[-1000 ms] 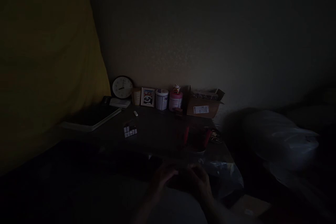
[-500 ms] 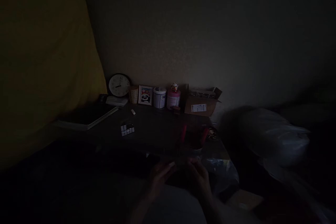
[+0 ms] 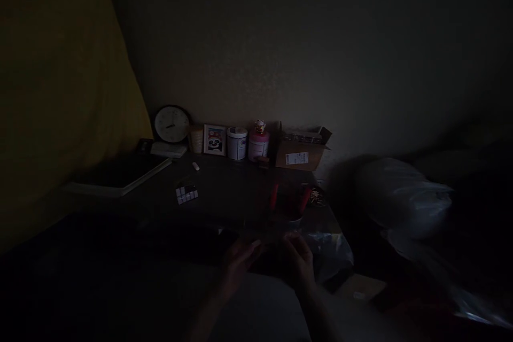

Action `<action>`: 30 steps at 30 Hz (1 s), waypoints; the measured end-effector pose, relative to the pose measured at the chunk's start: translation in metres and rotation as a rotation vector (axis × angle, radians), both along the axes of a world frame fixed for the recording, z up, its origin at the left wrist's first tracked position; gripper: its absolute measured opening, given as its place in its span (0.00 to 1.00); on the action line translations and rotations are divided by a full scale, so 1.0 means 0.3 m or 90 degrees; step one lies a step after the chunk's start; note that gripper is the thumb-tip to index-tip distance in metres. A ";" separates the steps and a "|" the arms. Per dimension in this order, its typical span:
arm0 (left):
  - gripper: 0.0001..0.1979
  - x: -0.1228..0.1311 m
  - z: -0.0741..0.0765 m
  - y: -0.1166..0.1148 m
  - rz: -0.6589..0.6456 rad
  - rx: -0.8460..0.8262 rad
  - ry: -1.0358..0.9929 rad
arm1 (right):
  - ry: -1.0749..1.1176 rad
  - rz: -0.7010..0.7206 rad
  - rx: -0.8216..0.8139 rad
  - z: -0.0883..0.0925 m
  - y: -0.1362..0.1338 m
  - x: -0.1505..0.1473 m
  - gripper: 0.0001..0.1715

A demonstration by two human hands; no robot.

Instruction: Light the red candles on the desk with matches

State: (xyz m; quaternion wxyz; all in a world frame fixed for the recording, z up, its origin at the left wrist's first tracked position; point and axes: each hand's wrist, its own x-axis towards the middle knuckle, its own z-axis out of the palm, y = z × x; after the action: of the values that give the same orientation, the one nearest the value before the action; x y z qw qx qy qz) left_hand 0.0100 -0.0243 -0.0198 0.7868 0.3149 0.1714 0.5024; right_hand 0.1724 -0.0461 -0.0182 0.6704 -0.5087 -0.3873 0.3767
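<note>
The scene is very dark. My left hand point(image 3: 237, 264) is at the near edge of the dark table point(image 3: 232, 187), its fingers drawn together; a pale spot shows at the fingertips, but I cannot make out what it is. Beside it, my right hand point(image 3: 298, 257) has its fingers pinched, with something small and reddish at the tips, too dim to name. A gap separates the two hands. Just beyond my right hand stands a dark container with red sides point(image 3: 302, 200). A round dish of small sticks point(image 3: 316, 196) sits to its right.
Along the wall stand a clock point(image 3: 171, 124), a panda picture point(image 3: 215, 140), a white tub point(image 3: 237, 144), a pink-lidded tub point(image 3: 258, 147) and a cardboard box point(image 3: 298, 155). A white-squared blister-like pack point(image 3: 186, 194) and a big book point(image 3: 120, 176) lie left; a plastic bag point(image 3: 404, 197) bulges right.
The view has shifted slightly, so the table things appear a little further left and higher. Both hands stay close together in nearly the same pose.
</note>
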 end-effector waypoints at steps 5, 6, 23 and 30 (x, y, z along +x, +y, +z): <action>0.12 0.006 0.001 -0.003 0.016 -0.010 0.032 | -0.083 -0.008 0.026 0.003 -0.010 -0.012 0.17; 0.13 0.009 0.000 -0.003 0.018 -0.010 0.037 | -0.110 -0.019 0.035 0.005 -0.014 -0.015 0.15; 0.13 0.027 0.032 -0.010 0.072 0.001 0.168 | -0.634 -0.092 0.202 0.001 -0.041 -0.031 0.10; 0.16 0.030 0.025 -0.009 0.070 0.003 0.170 | -0.637 -0.100 0.211 0.004 -0.044 -0.026 0.11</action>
State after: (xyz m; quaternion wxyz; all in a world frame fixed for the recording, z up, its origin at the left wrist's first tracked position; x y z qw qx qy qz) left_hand 0.0191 -0.0269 -0.0122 0.7278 0.3707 0.2901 0.4987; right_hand 0.1645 -0.0592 -0.0172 0.5010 -0.5411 -0.6748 -0.0293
